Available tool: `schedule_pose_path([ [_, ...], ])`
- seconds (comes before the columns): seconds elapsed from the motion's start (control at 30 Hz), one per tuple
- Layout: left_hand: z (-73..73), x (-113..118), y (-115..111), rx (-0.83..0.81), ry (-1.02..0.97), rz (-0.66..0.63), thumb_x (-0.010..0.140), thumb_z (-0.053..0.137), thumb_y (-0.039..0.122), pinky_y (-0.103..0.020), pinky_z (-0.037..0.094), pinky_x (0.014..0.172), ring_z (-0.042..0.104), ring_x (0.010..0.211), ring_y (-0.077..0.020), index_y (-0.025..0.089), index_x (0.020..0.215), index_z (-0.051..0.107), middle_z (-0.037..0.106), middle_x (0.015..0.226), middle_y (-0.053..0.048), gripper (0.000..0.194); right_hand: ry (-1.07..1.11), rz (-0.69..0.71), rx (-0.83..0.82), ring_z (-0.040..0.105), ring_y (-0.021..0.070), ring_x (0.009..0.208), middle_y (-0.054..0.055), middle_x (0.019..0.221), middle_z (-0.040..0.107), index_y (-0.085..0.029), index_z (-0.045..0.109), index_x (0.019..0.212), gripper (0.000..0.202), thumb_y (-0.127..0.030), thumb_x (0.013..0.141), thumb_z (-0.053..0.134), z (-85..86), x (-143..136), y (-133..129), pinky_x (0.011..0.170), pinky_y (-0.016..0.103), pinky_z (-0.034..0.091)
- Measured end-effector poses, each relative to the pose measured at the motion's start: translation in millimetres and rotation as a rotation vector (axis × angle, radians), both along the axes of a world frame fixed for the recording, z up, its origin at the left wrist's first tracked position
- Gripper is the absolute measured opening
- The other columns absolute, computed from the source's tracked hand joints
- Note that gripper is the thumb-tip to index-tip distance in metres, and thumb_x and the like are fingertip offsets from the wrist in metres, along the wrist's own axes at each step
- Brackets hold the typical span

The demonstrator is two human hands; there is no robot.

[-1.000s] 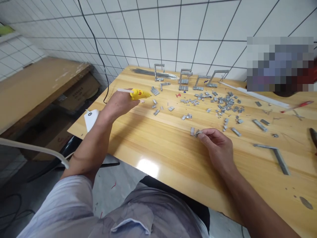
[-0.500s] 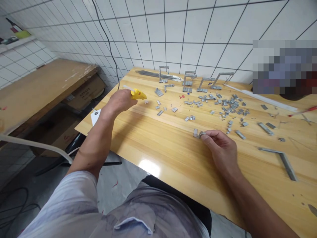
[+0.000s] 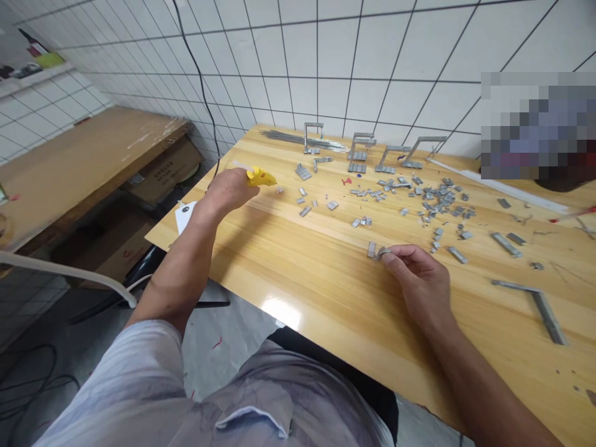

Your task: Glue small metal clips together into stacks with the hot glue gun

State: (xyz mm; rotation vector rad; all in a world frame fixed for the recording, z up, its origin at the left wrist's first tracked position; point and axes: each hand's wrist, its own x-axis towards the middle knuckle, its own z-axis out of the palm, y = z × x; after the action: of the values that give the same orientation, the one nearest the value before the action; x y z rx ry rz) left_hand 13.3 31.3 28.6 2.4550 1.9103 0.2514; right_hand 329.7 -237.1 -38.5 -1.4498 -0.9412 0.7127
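Note:
My left hand (image 3: 230, 189) is wrapped round a yellow glue gun (image 3: 261, 177) over the table's left part, its nozzle pointing right near a small scrap. At the middle front, my right hand (image 3: 419, 273) pinches a small grey piece (image 3: 383, 252) between thumb and fingertips, close to the tabletop. Just left of that piece lies another small grey block (image 3: 371, 249). Loose grey pieces (image 3: 440, 198) are scattered behind my right hand. Several bracket-shaped grey frames (image 3: 361, 152) stand upright on small bases along the back.
Thin grey rods (image 3: 302, 140) lie at the back left of the wooden table (image 3: 279, 261). An L-shaped grey piece (image 3: 549, 315) rests at the right. A black cable (image 3: 201, 81) hangs by the tiled wall. A brown bench (image 3: 88, 149) stands at the left.
The view has shifted slightly, so the table's things appear a little further right. Both hands keep their hold, with no clear movement over the table.

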Motion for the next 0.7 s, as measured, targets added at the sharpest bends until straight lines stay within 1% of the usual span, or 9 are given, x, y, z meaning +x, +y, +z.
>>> schedule_pose_path([
  [0.1, -0.5, 2, -1, -0.038, 0.035, -0.015, 0.076, 0.074, 0.034, -0.038, 0.048, 0.067, 0.074, 0.085, -0.0343, 0.022, 0.089, 0.079, 0.077, 0.082, -0.014, 0.018, 0.000, -0.005, -0.005, 0.071, 0.0191, 0.076, 0.001, 0.081, 0.079, -0.026, 0.076, 0.083, 0.011, -0.034, 0.081, 0.082, -0.8, 0, 0, 0.072, 0.034, 0.058],
  [0.23, -0.4, 5, -5, -0.083, 0.104, 0.006, 0.078, 0.072, 0.035, -0.038, 0.048, 0.067, 0.074, 0.087, -0.0357, 0.019, 0.096, 0.080, 0.078, 0.089, -0.016, 0.025, -0.009, -0.007, -0.008, 0.072, 0.0194, 0.077, 0.001, 0.082, 0.079, -0.027, 0.076, 0.084, 0.011, -0.035, 0.082, 0.082, -0.7, 1, -1, 0.074, 0.035, 0.059],
  [0.37, -0.6, 5, -7, -0.056, 0.112, 0.014, 0.080, 0.069, 0.037, -0.037, 0.048, 0.068, 0.073, 0.087, -0.0338, 0.020, 0.102, 0.078, 0.078, 0.090, -0.015, 0.030, -0.006, 0.001, -0.011, 0.072, 0.0194, 0.077, 0.001, 0.082, 0.079, -0.026, 0.076, 0.083, 0.010, -0.035, 0.082, 0.082, -0.7, 1, -1, 0.074, 0.035, 0.059],
  [0.43, -0.1, 6, -8, -0.063, 0.121, 0.020, 0.081, 0.068, 0.038, -0.036, 0.047, 0.067, 0.073, 0.087, -0.0340, 0.019, 0.101, 0.077, 0.078, 0.090, -0.016, 0.030, 0.004, 0.001, -0.004, 0.071, 0.0190, 0.076, 0.001, 0.081, 0.079, -0.026, 0.076, 0.083, 0.010, -0.035, 0.082, 0.082, -0.4, 0, 0, 0.073, 0.035, 0.058],
  [0.53, 4.3, 7, -12, -0.136, 0.161, 0.051, 0.080, 0.068, 0.040, -0.037, 0.046, 0.066, 0.073, 0.087, -0.0360, 0.018, 0.098, 0.076, 0.077, 0.093, -0.018, 0.029, 0.020, 0.004, 0.002, 0.070, 0.0186, 0.075, 0.001, 0.080, 0.078, -0.025, 0.076, 0.082, 0.011, -0.034, 0.081, 0.082, 0.9, -1, 0, 0.073, 0.035, 0.058],
  [0.63, 12.5, 9, -24, -0.142, 0.160, 0.036, 0.083, 0.067, 0.041, -0.037, 0.045, 0.067, 0.072, 0.088, -0.0353, 0.019, 0.095, 0.074, 0.076, 0.093, -0.017, 0.026, 0.053, 0.016, 0.006, 0.070, 0.0185, 0.075, 0.001, 0.080, 0.078, -0.025, 0.075, 0.080, 0.011, -0.034, 0.080, 0.082, 2.7, -2, 1, 0.075, 0.035, 0.057],
  [0.7, 16.8, 12, -39, -0.103, 0.066, -0.018, 0.086, 0.067, 0.042, -0.036, 0.043, 0.066, 0.070, 0.084, -0.0318, 0.021, 0.093, 0.071, 0.075, 0.089, -0.013, 0.022, 0.088, 0.024, -0.001, 0.069, 0.0181, 0.075, 0.000, 0.080, 0.077, -0.025, 0.075, 0.080, 0.012, -0.034, 0.079, 0.083, 3.1, -1, 1, 0.075, 0.035, 0.057],
])
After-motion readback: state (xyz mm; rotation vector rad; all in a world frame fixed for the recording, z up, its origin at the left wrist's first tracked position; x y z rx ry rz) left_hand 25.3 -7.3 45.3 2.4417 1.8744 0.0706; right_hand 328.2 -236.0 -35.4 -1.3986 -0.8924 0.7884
